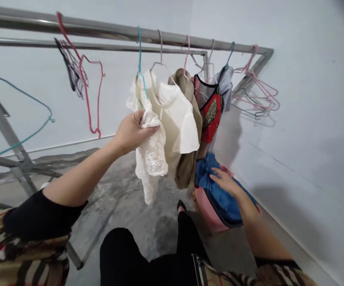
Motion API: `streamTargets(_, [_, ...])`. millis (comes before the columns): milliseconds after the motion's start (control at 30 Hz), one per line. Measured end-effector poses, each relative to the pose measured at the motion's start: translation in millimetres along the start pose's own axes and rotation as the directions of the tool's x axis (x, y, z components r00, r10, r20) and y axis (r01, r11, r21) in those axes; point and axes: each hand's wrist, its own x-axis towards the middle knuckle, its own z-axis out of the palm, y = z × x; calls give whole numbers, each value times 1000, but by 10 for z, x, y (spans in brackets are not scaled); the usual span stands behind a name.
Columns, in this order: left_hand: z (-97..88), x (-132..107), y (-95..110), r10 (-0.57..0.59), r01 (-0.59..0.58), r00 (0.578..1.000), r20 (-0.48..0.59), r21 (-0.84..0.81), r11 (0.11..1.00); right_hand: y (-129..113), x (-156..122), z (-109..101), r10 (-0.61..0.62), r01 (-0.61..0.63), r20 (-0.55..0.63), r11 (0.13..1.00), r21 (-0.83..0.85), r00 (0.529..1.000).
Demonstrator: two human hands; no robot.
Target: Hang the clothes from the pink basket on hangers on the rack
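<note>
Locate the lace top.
In the head view, the lace top hangs near the centre, gripped by the left hand, just left of the cream blouse.

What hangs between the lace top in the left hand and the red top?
The head view shows a cream short-sleeved top and a tan garment between the lace top and the red top.

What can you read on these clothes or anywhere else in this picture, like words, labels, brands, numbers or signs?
No words, brand names, numbers or signs can be read anywhere in this view.
The red top has a gold patterned patch, too small and blurred to tell whether it holds any lettering.
The white lace garment in the left hand shows no readable label.
</note>
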Motion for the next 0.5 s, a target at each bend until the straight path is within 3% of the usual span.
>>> streamTargets(100, [-55,-114,45,61,-31,993,-102,268,963,-197,-13,266,-66,61,169,998,32,983])
streamTargets(167, [-87,-191,60,133,-51,981,-144,469,882,-440,-95,381,-178,165,269,984,73,947])
streamTargets(267, [-129,-291,69,280,-126,948,-154,625,770,-857,-209,465,-301,293,346,953,77,889])
streamTargets(400, [-170,-422,71,459,-263,886,-68,742,617,-1195,-257,525,-422,422,363,903,83,831])
streamTargets(500, [-154,-529,13,483,-344,875,29,739,580,-1249,-246,601,-461,442,345,886,139,818])
